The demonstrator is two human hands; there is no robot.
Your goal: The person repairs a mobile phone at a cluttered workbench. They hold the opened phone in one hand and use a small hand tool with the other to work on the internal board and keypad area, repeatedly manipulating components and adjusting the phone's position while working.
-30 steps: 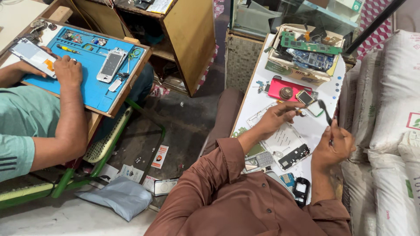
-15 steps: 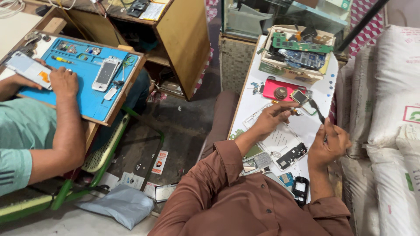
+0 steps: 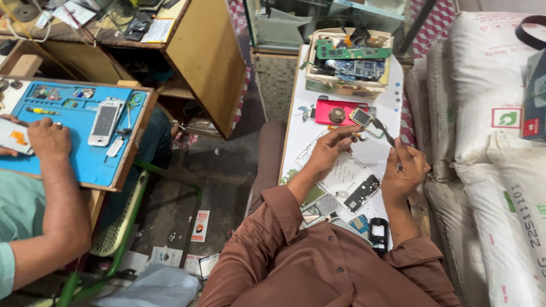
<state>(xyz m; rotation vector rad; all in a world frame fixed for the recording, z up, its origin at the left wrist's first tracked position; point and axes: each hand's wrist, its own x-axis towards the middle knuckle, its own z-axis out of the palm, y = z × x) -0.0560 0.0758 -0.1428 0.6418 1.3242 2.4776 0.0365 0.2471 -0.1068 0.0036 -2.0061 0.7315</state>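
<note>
Where sacks stack: red-green label (image 3: 505, 117), rt.

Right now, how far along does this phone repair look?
Partway, it seems. Done: the handset is already apart, with a white frame and a black part lying loose on the white table. In hand: the left hand steadies a small piece beside the red phone, while the right hand works tweezers at it. Left: putting those loose pieces back together.
</note>
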